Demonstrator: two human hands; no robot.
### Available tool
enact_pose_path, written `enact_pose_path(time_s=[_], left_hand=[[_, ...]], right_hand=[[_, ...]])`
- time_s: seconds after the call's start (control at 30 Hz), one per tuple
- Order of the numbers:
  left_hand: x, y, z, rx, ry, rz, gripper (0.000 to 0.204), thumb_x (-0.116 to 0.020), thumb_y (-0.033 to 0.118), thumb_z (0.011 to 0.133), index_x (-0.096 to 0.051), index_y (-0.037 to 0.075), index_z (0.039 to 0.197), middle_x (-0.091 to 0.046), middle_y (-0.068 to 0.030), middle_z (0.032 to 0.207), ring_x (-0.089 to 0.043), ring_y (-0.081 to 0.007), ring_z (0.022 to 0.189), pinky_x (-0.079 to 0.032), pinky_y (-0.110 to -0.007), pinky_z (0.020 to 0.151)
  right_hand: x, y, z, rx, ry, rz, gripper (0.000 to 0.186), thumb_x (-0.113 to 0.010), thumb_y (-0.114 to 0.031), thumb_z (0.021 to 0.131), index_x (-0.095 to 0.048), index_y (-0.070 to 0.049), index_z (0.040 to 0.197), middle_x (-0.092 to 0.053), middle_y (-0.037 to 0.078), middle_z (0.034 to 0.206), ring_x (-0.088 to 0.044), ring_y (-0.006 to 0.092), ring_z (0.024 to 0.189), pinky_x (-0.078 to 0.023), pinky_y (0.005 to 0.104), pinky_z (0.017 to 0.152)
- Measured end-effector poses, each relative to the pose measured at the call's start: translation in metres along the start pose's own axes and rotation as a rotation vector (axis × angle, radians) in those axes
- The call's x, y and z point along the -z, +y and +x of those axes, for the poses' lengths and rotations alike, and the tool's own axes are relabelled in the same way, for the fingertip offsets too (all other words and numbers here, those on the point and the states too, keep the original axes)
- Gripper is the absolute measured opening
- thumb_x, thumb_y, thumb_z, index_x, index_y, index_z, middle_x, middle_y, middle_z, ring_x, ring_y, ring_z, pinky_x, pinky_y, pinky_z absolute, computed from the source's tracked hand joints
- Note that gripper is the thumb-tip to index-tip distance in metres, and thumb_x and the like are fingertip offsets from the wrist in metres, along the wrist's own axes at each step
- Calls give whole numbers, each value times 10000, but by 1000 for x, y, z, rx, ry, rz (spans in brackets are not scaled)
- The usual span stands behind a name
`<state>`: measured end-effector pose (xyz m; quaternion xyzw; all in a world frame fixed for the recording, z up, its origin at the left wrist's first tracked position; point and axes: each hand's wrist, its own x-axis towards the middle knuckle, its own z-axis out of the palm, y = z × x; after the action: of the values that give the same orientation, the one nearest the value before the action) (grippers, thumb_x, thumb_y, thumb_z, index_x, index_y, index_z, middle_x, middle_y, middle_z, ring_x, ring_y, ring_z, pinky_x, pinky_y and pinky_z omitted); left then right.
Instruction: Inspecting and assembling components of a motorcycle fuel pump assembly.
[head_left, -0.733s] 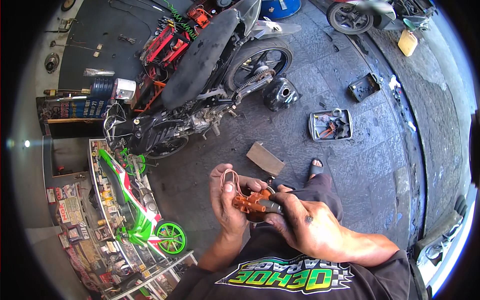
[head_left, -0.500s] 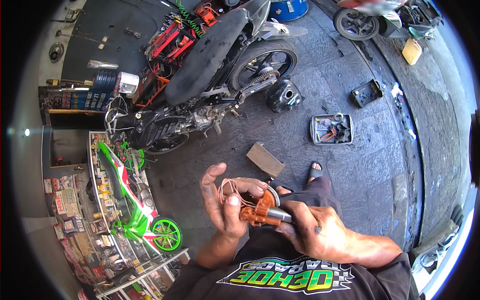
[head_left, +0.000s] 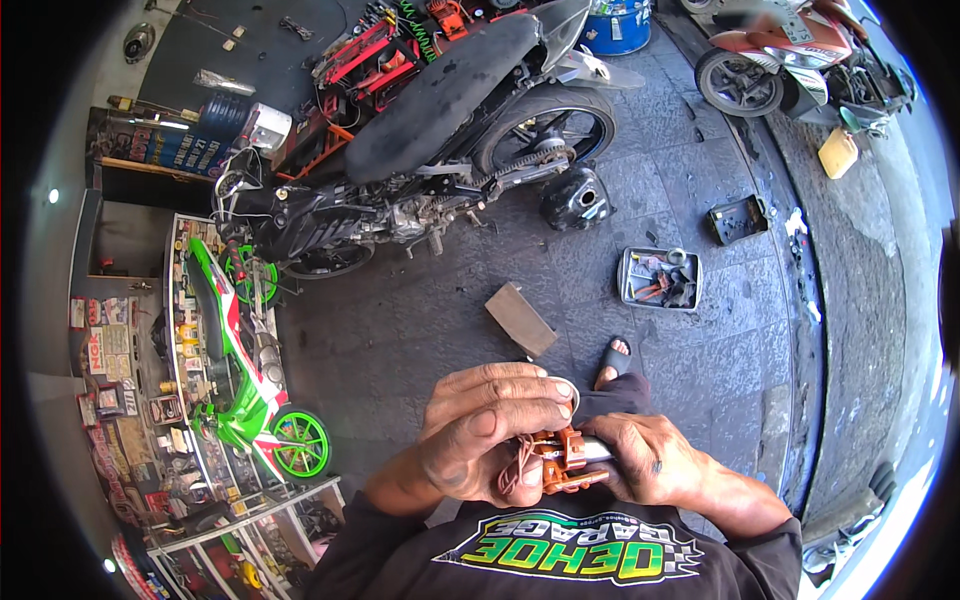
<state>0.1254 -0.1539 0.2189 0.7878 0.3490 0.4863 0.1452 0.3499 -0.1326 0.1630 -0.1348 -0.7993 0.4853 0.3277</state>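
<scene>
At the lower centre of the frame, the left hand (head_left: 482,430) and right hand (head_left: 657,455) both grip an orange part (head_left: 571,452), below a block (head_left: 520,320).

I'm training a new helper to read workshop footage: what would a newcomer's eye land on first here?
Probably the bright green motorcycle with green wheels, at the left. Next, at lower centre, the left hand and right hand hold an orange-brown part between them. A larger black motorcycle stretches diagonally across the upper middle.
</scene>
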Motion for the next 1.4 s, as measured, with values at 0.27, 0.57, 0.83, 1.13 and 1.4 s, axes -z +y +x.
enact_pose_path(time_s=[0.27, 0.57, 0.83, 1.13, 1.4], left_hand=[[-12, 0, -15, 153, 156, -132, 679, -574, 172, 952, -210, -116, 1447, -696, -178, 848, -713, -266, 762, -610, -399, 750], [-14, -6, -23, 269, 117, -174, 645, -540, 180, 979, -196, -128, 1431, -682, -184, 835, -718, -265, 770, -601, -365, 740], [-17, -3, -23, 579, 150, -338, 488, -404, 162, 1017, -262, -97, 1405, -666, -172, 825, -696, -281, 811, -576, -407, 844], [-36, -12, -30, 733, 222, -416, 378, -408, 150, 1025, -395, -50, 1346, -646, -136, 808, -687, -228, 759, -581, -374, 817], [-54, -13, -38, 1337, 491, -661, 240, -474, 159, 1042, -566, 29, 1221, -623, -71, 996, -625, -119, 862, -525, -285, 816]], right_hand=[[-1, -1, 6, 37, 30, -184, 436, -780, -140, 818, -545, 62, 1125, -640, 139, 758, -686, 287, 626, -553, 367, 543], [5, 0, 9, -28, -50, -57, 408, -757, -154, 865, -514, 61, 1114, -665, 172, 763, -706, 353, 619, -568, 414, 517], [11, -12, 19, -161, -64, -109, 367, -729, -152, 893, -514, 52, 1109, -629, 162, 660, -673, 366, 551, -534, 428, 468], [19, -19, 26, -372, -144, -204, 307, -668, -230, 953, -491, 17, 916, -594, 197, 550, -633, 402, 486, -495, 473, 434], [29, -14, 31, -467, -200, -272, 384, -650, -307, 982, -485, 40, 985, -621, 228, 601, -661, 447, 589, -524, 503, 535]])
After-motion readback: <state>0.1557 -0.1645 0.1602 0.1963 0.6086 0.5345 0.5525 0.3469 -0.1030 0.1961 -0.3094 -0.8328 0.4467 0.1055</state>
